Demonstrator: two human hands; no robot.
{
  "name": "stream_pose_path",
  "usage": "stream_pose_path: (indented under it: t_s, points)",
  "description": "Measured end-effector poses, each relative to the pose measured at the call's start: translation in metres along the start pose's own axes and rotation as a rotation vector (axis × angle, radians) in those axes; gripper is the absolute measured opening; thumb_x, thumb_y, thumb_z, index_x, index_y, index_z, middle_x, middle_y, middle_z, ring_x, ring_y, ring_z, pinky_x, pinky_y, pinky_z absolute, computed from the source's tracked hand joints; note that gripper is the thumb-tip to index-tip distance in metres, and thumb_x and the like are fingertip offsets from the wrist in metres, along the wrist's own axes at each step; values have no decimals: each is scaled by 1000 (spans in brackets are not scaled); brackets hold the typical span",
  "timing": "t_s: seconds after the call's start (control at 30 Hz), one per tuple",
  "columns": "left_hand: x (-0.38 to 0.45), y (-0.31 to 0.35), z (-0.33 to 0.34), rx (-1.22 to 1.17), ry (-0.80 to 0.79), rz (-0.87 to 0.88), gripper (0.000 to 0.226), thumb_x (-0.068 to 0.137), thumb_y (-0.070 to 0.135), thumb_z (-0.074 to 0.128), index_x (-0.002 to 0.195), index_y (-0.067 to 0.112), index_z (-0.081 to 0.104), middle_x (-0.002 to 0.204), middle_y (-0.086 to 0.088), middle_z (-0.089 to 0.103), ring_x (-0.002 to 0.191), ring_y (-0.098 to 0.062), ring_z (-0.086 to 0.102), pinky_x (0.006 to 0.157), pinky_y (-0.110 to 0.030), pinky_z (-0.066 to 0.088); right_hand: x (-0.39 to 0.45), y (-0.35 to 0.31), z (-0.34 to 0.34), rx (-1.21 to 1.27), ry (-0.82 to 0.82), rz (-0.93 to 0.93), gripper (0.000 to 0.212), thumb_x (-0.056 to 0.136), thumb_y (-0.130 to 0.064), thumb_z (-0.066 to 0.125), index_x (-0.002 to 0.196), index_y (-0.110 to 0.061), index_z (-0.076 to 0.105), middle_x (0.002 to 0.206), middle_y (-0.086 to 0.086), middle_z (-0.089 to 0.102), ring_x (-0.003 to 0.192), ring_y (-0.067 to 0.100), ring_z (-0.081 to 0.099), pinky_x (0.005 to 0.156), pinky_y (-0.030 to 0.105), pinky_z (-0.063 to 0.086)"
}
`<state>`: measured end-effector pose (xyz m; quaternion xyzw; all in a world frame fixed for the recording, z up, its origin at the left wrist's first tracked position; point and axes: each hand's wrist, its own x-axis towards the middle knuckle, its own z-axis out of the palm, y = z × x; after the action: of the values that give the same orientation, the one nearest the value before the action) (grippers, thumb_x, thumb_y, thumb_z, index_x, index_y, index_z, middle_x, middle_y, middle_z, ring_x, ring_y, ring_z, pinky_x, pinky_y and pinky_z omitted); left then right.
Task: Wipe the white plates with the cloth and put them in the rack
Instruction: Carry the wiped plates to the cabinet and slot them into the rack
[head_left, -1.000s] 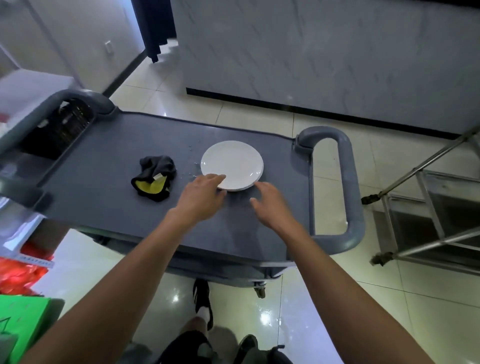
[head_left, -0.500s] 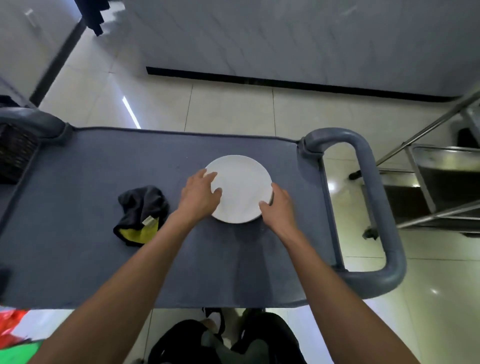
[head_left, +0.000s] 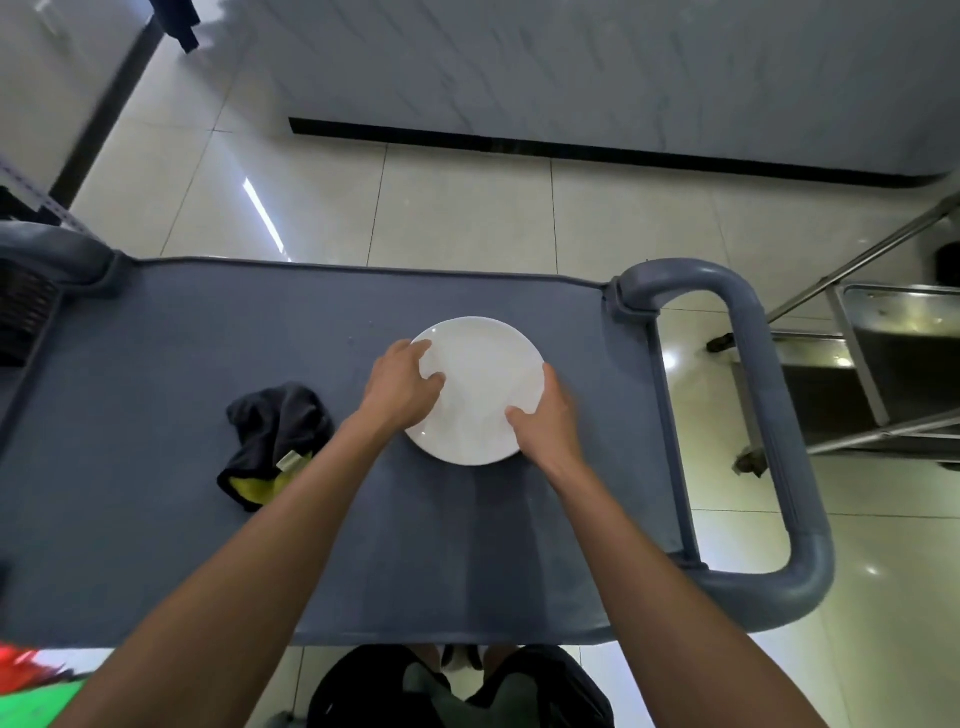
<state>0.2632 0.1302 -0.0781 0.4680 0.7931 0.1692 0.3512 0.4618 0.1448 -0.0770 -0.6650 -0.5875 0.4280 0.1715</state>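
White plate, unwiped — both hands on it, cart surface

Left hand (head_left: 400, 382) and right hand (head_left: 545, 418) clasp opposite edges of the white plate (head_left: 480, 389), lying flat mid-surface (head_left: 156, 545); it looks round, glossy, unchipped. Dark cloth (head_left: 275, 441) sits crumpled just left, untouched — wiping and racking apparently both remain; the rack can't be identified with certainty.
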Motion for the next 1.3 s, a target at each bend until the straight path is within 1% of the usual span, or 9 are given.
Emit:
stream_pose_path:
  t_s: [0.4, 0.57, 0.63, 0.73, 0.83, 0.93, 1.03, 1.2, 1.3]
  points:
    - [10, -3, -2, -196, -16, -10, 63, 91, 23, 68, 148, 30, 44, 153, -1, 40, 139, -22, 39, 105, -32, 35, 10, -2, 13, 86, 65, 63, 67, 78, -11, 72, 138, -25, 45, 136, -3, 51, 127, 20, 47, 103, 38, 45]
    - [11, -8, 5, -196, -80, -8, 70, 85, 18, 71, 145, 40, 43, 151, 3, 30, 138, -23, 32, 109, -40, 40, 10, -2, 15, 92, 82, 96, 78, 85, -7, 72, 151, -24, 35, 142, -1, 41, 129, 16, 42, 99, 21, 32]
    - [12, -9, 7, -180, -82, -6, 70, 83, 15, 70, 143, 41, 44, 150, 3, 28, 138, -24, 31, 110, -45, 40, 9, -4, 15, 98, 86, 91, 77, 84, -6, 71, 150, -24, 37, 140, 1, 40, 129, 18, 43, 101, 23, 34]
    - [12, -9, 4, -179, -79, 15, 70, 83, 13, 71, 142, 40, 45, 149, 2, 27, 134, -24, 35, 107, -43, 43, 9, -7, 15, 103, 93, 76, 73, 83, -6, 69, 147, -27, 39, 135, 0, 40, 123, 18, 44, 103, 30, 41]
    - [11, -4, -3, -190, -63, 57, 69, 83, 13, 72, 142, 38, 46, 148, 3, 27, 134, -22, 35, 104, -37, 42, 6, -11, 10, 113, 125, 57, 71, 83, -6, 69, 145, -27, 41, 133, 0, 41, 110, 9, 41, 99, 27, 40]
    - [9, 5, -10, -184, -40, 115, 70, 83, 14, 74, 143, 38, 46, 147, 3, 28, 136, -22, 31, 106, -37, 40, 1, -17, 1, 123, 163, 30, 71, 84, -7, 69, 146, -29, 41, 133, -1, 41, 106, 8, 41, 93, 24, 39]
    - [6, 15, -14, -158, -35, 166, 71, 84, 17, 75, 145, 38, 43, 148, 3, 27, 136, -22, 29, 108, -39, 39, -6, -23, -8, 123, 211, 16, 73, 84, -7, 69, 147, -31, 40, 135, -1, 41, 109, 9, 41, 93, 23, 36]
    - [-2, 41, -16, -129, -71, 244, 74, 85, 19, 76, 148, 37, 41, 151, 1, 24, 139, -23, 26, 112, -44, 37, -21, -26, -30, 137, 290, 17, 78, 86, -11, 72, 151, -30, 34, 147, -1, 42, 132, 18, 42, 100, 29, 39]
    - [-13, 64, -16, -126, -90, 323, 75, 85, 18, 75, 149, 36, 41, 152, 1, 24, 140, -23, 25, 113, -43, 35, -35, -25, -51, 180, 361, -3, 77, 86, -10, 72, 150, -30, 35, 145, -4, 42, 127, 14, 43, 96, 29, 41]
